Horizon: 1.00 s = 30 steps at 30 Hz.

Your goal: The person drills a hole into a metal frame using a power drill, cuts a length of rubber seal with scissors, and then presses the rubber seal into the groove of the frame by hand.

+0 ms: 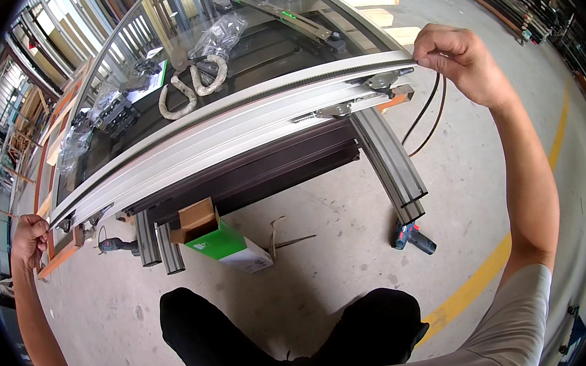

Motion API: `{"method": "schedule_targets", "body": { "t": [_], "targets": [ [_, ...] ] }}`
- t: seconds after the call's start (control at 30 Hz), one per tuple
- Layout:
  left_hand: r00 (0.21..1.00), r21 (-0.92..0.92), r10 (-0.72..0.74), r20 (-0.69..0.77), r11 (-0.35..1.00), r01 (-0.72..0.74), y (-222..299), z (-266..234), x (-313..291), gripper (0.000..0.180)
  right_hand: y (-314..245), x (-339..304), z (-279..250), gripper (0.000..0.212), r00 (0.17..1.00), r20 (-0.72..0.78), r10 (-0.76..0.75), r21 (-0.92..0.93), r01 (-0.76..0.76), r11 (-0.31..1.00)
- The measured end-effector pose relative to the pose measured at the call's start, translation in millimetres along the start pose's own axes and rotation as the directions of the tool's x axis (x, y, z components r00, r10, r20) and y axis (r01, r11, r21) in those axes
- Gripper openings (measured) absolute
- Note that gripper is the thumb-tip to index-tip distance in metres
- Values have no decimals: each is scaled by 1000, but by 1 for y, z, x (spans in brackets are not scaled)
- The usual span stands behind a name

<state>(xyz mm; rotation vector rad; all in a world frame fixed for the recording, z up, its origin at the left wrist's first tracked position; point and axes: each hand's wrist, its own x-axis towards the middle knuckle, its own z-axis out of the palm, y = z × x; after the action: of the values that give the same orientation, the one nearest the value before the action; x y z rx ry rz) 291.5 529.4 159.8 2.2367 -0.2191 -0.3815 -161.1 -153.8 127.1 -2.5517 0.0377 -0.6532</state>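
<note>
Pinching dark strip [297, 81] | left hand [29, 240] and right hand [458, 62] are gripping opposite ends, fingers closed | strip is running along white profile [231, 129] | uneven pulling would be risking a twist

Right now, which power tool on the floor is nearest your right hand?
The right tool, near the yellow line; the other lies left of the green box.

Wht rail [231, 130] w/ blk strip [339, 73]; green/wht box [216, 245]; grey flr [339, 224] w/ yel. line [469, 294]; blk trousers [209, 340].
</note>
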Motion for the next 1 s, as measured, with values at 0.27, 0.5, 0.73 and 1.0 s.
{"method": "schedule_targets", "body": {
  "t": [0.27,0.5,0.73,1.0],
  "targets": [
    [999,-21,32,6,999,-32,-10,-6,6,16,2,-5,-2,10,1000,-3,19,19,-19,1000],
    [997,-25,61,-48,998,-63,-10,3,9,12,9,-7,-8,11,992,-45,115,-51,-117,992],
    [993,349,117,24,930,-117,-5,5,-33,27,-42,19,15,9,961,-275,32,-313,-121,942],
    [998,-79,50,49,996,-46,-2,15,-5,10,-241,118,187,17,923,-48,-382,-46,380,924]
  ]
}}
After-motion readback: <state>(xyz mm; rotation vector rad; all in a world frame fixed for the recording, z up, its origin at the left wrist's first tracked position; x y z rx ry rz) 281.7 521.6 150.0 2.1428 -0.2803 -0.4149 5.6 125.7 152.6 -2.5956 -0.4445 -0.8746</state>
